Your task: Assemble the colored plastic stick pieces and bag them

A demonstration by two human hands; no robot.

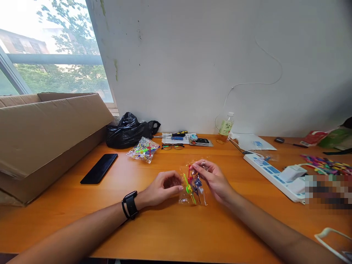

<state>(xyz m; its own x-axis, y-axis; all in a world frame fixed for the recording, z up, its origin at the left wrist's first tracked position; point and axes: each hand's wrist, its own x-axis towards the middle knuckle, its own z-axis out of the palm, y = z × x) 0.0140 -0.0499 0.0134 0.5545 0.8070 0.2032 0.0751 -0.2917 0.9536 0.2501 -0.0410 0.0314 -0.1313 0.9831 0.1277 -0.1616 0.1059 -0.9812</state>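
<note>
A small clear plastic bag point(183, 201) of colourful plastic pieces is between my hands, near the middle of the table. Yellow-green, red, dark blue and whitish pieces show through the film. My right hand point(216, 179) pinches the bag's upper edge between thumb and fingers. On the other side, my left hand point(165, 187) curls its fingers and thumb around the bag's left edge; its exact contact is partly hidden. A black watch point(130, 205) is on my left wrist. Farther back lies a similar bag of colourful pieces point(144, 149), apart from both hands.
A large cardboard box point(55, 128) stands at left, beside a black phone point(99, 168). Behind are a black plastic bag point(126, 132), glasses point(172, 146), screwdrivers point(177, 136) and a bottle point(226, 128). At right lie a power strip point(271, 176) and colourful pieces point(330, 165).
</note>
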